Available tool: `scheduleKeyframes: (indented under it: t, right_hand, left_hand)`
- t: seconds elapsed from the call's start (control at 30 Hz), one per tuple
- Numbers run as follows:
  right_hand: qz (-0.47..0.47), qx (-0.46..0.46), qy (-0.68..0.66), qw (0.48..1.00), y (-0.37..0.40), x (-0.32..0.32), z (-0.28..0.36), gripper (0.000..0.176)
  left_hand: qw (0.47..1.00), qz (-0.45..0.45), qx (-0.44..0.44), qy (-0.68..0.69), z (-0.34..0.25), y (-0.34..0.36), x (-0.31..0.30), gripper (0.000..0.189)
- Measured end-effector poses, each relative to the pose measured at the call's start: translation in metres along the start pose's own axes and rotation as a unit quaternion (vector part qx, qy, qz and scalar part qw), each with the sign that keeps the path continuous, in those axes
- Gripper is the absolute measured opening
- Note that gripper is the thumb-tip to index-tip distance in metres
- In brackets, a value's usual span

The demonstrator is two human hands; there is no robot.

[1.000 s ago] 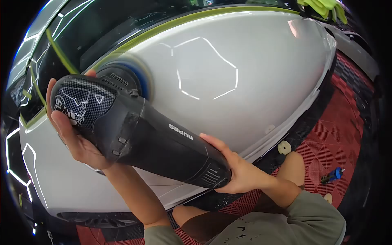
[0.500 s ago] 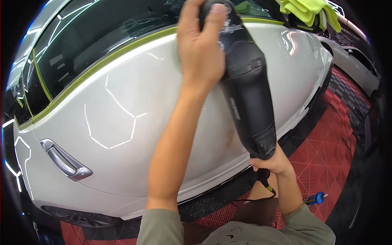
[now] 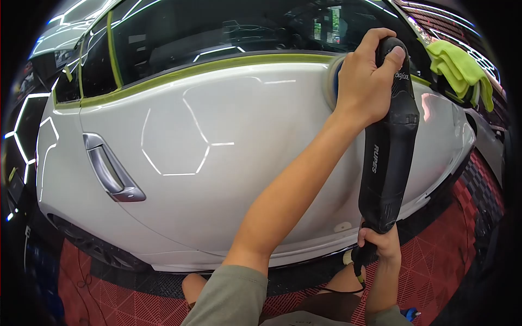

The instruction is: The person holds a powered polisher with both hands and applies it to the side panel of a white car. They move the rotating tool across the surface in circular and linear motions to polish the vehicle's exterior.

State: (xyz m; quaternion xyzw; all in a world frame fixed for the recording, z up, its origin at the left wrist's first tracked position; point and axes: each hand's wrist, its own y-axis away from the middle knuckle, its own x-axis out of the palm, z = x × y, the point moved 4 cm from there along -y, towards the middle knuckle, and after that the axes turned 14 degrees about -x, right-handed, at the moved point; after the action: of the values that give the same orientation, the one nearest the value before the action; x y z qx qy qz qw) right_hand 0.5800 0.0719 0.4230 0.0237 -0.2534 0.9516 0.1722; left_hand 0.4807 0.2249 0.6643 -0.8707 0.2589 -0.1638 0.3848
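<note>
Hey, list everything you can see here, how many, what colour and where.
car door: one, white, fills the middle
side window: one, dark, above the door
masking tape: strips, green, along the window edge
door handle: one, silver, left on the door
polisher: one, black, upright against the door, right
polishing pad: one, white and blue, between polisher head and door
microfibre cloths: a bunch, yellow-green, upper right
floor tiles: many, red and black, below the door
left hand: one, on the polisher's head
right hand: one, around the polisher's rear end
</note>
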Motion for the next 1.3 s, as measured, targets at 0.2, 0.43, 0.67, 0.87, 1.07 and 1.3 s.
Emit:
scheduleKeyframes:
  t: [0.2,0.43,0.67,0.87,1.07,1.3]
  right_hand:
    - [0.047,0.027,0.017,0.998,0.0,0.08,0.008,0.031]
    - [0.115,0.03,0.07,0.99,-0.001,0.169,0.015,0.034]
    - [0.159,0.037,0.111,0.98,-0.008,0.256,0.023,0.046]
    - [0.199,0.002,0.108,0.974,-0.017,0.321,0.042,0.089]
    - [0.253,-0.019,0.085,0.964,-0.033,0.374,0.057,0.102]
    - [0.285,-0.054,0.079,0.954,-0.054,0.42,0.077,0.105]
  left_hand:
    - [0.998,-0.048,0.042,0.023,-0.035,0.018,-0.095,0.032]
    - [0.996,-0.04,0.04,0.075,-0.082,0.038,-0.206,0.033]
    - [0.979,-0.036,0.08,0.183,-0.122,0.062,-0.301,0.033]
    - [0.976,-0.097,0.15,0.125,-0.147,0.069,-0.372,0.03]
    - [0.959,-0.204,0.189,0.045,-0.172,0.069,-0.424,0.028]
    - [0.957,-0.175,0.213,0.093,-0.199,0.062,-0.47,0.025]
